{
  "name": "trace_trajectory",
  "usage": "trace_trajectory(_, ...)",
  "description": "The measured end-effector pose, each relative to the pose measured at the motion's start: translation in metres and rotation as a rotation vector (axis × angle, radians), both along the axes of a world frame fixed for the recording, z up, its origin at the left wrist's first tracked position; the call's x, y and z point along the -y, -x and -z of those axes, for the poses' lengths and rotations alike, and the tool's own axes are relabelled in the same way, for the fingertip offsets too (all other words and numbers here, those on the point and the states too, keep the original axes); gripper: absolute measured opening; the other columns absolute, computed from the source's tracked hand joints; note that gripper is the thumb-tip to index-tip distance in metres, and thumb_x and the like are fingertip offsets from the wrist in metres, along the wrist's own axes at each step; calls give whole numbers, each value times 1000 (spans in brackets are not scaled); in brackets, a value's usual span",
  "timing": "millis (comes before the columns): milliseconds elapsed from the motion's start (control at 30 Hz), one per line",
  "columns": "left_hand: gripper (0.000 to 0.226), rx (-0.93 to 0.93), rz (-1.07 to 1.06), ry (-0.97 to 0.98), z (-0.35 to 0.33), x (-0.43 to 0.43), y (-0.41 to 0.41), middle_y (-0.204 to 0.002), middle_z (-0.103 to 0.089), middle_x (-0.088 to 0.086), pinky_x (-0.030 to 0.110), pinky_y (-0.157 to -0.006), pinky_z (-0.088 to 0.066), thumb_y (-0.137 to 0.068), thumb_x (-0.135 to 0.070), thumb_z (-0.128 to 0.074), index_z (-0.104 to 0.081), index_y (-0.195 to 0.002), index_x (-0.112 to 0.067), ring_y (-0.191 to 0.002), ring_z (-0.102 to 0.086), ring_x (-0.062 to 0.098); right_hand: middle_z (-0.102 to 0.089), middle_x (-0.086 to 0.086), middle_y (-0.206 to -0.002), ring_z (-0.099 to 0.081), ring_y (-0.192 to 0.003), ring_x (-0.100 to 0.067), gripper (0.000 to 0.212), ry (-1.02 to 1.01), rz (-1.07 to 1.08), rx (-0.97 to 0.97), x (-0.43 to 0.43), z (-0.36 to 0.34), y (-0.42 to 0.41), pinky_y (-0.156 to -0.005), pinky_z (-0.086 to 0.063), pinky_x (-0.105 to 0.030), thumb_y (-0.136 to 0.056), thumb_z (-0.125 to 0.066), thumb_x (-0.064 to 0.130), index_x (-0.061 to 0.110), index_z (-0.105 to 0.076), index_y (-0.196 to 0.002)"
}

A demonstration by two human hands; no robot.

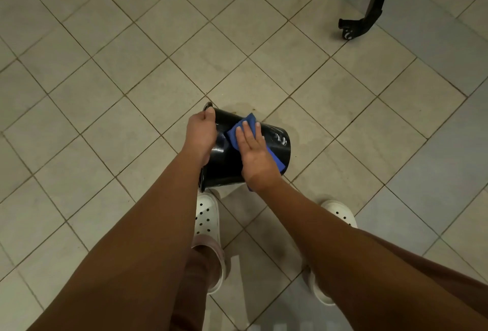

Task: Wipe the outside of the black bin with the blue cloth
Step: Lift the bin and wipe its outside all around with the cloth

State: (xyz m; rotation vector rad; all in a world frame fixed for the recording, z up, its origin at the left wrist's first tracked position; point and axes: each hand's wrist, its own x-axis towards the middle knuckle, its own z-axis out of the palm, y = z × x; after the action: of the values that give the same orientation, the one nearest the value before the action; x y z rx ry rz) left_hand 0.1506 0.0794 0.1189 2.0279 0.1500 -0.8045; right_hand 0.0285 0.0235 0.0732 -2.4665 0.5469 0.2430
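The black bin (274,145) lies tipped on its side on the tiled floor, just in front of my feet, its rim to the left and its base to the right. My left hand (200,132) is shut on the bin's rim and holds it steady. My right hand (252,151) lies flat, fingers spread, pressing the blue cloth (248,123) against the bin's upper side. Most of the cloth is hidden under my palm; a corner sticks out beyond my fingertips and another edge shows to the right of my hand. White smears mark the bin near its base.
My feet in white perforated clogs (207,214) stand right behind the bin. A black metal leg with a caster (351,28) stands at the far right. A damp patch (243,106) shows on the tile beyond the bin. Beige tiles spread all around.
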Motion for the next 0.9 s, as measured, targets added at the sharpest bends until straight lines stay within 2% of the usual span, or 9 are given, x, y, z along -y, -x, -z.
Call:
trace_trajectory(167,39,-16,-24,-36,1,0,0,-100,-63,10,42,-90,-47,-104,-35,-36,-61,-117,-8,-97,-59,26,14,-15,-155,17,-140,-36,75,-1,180,-88,-15,0,7,-117,-6,-47,-92,-43,0,5,10,-146)
trace_trajectory(267,41,-4,-12,-56,2,-1,0,-102,-64,12,38,-86,-46,-105,-35,-35,-61,-118,-6,-95,-59,24,9,-20,-154,16,-139,-41,71,-31,131,7,-27,0,8,-116,-1,-51,-90,-40,-4,2,3,-146)
trace_trajectory(400,37,-19,-34,-60,6,-4,-2,-98,-65,13,45,-89,-51,-103,-36,-35,-61,-109,-10,-95,-62,28,9,-10,-156,17,-141,-31,75,5,34,36,2,10,13,-116,5,-39,-91,-46,-1,9,2,-148)
trace_trajectory(500,34,-21,-28,-66,7,-4,-2,-93,-60,7,40,-89,-46,-104,-34,-35,-60,-111,-12,-94,-57,23,6,-8,-157,19,-138,-23,79,43,138,30,12,17,25,-114,4,-35,-89,-51,0,11,1,-148)
trace_trajectory(533,34,-15,-30,-70,8,-3,-2,-93,-58,5,39,-89,-44,-105,-34,-35,-60,-112,-12,-93,-56,22,0,-10,-157,16,-138,-24,79,49,162,56,7,18,26,-114,1,-36,-87,-54,-2,9,-3,-148)
trace_trajectory(667,38,0,-27,-94,9,-3,-1,-102,-60,10,38,-87,-43,-105,-35,-35,-60,-117,-10,-97,-56,23,-34,-22,-145,-22,-135,-45,78,45,149,160,-15,24,25,-106,-19,-54,-69,-70,-10,-1,-36,-139)
trace_trajectory(733,39,-2,-33,-90,9,-4,0,-105,-61,12,39,-89,-45,-105,-36,-35,-60,-118,-9,-98,-57,24,-30,-19,-148,-16,-138,-42,78,50,97,198,-8,24,26,-109,-18,-54,-72,-68,-9,2,-33,-141)
trace_trajectory(800,37,-17,-47,-70,8,-5,-1,-102,-62,11,40,-93,-46,-104,-34,-37,-61,-116,-9,-99,-58,25,-16,-10,-155,1,-142,-33,79,21,69,176,1,25,29,-114,-10,-52,-80,-63,-3,11,-22,-146)
trace_trajectory(900,31,-101,-101,-28,7,-4,-2,-105,-64,13,52,-99,-46,-98,-35,-44,-62,-112,-14,-103,-60,31,-3,-4,-157,14,-141,-28,81,-11,117,120,-2,25,32,-115,-1,-52,-85,-59,3,19,-12,-149)
